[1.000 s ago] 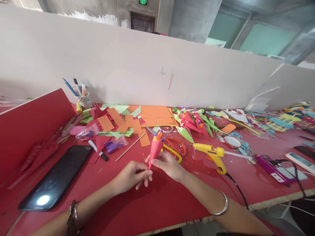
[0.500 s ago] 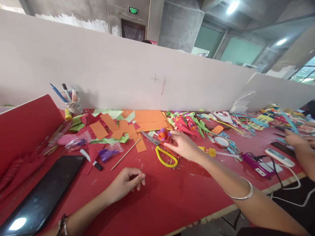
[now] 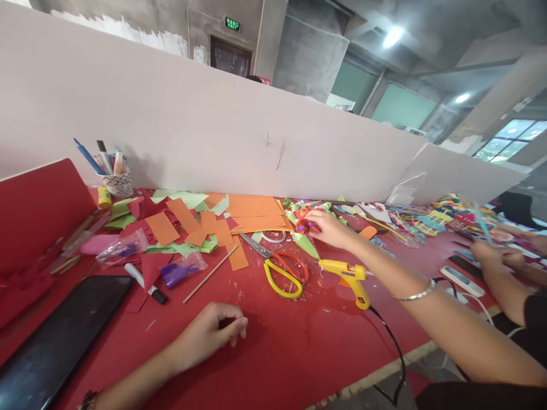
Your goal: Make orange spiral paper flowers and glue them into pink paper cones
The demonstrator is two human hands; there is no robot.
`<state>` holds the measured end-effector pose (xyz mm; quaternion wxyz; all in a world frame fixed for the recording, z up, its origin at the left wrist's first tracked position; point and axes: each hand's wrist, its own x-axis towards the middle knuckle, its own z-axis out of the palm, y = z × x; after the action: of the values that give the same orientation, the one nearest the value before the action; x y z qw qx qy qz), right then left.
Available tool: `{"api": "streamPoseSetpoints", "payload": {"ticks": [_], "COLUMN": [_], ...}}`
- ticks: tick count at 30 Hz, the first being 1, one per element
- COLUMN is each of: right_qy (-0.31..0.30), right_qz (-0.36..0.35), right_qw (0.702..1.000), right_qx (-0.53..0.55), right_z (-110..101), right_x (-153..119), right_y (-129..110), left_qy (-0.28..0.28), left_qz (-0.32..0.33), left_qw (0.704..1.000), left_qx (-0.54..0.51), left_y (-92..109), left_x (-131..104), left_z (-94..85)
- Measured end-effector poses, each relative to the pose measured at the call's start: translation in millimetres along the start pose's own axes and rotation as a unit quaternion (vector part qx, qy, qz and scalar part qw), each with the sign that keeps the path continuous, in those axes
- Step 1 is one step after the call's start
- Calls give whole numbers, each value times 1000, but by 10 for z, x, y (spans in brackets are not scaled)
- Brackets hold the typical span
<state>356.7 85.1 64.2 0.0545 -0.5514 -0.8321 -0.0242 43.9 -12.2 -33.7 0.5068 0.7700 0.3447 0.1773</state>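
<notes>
My right hand (image 3: 329, 229) pinches an orange-red paper flower (image 3: 303, 222) with purple bits, over the pile of green and red paper pieces. Low over the red table (image 3: 273, 353), my left hand (image 3: 217, 330) has its fingers curled and holds nothing visible. Scissors (image 3: 284, 279) with one yellow and one orange handle lie between the hands, blades pointing to the upper left. Beneath my right forearm rests a yellow glue gun (image 3: 350, 276) with a black cord. A thin wooden stick (image 3: 210, 274) lies left of the scissors.
Orange paper (image 3: 256, 212) and scraps lie at the back. On the left are a black tablet-like slab (image 3: 64, 336), a marker (image 3: 145, 283) and a pen cup (image 3: 117, 183). At the right, another person's hands (image 3: 491, 256) work near a white device (image 3: 462, 281).
My right hand has moved right and back with the flower, away from the scissors. The view has shifted, and the whole glue gun now shows. My left hand stays curled.
</notes>
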Motion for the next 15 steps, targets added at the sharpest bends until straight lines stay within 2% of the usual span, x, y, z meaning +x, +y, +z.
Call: {"api": "streamPoseSetpoints", "payload": {"ticks": [4,8,11,15], "right_qy": [-20,-129,-213,-264], "right_qz": [117,233,296,358], "right_qw": [993,964,931,895], "right_qx": [-29,-25,4,43], "right_z": [-70,-116,-64,81], "right_x": [155,266,335,431], "right_y": [444,829,981,1026], "left_qy": [-1,-10,-8,-7], "left_qz": [5,5,-3,-9], "left_qw": [1000,1000,1000,1000], "left_qx": [-1,-3,-4,-1], "left_y": [-3,-11,0,28], "left_x": [-3,-22,-25,-15], "left_z": [0,8,10,7]}}
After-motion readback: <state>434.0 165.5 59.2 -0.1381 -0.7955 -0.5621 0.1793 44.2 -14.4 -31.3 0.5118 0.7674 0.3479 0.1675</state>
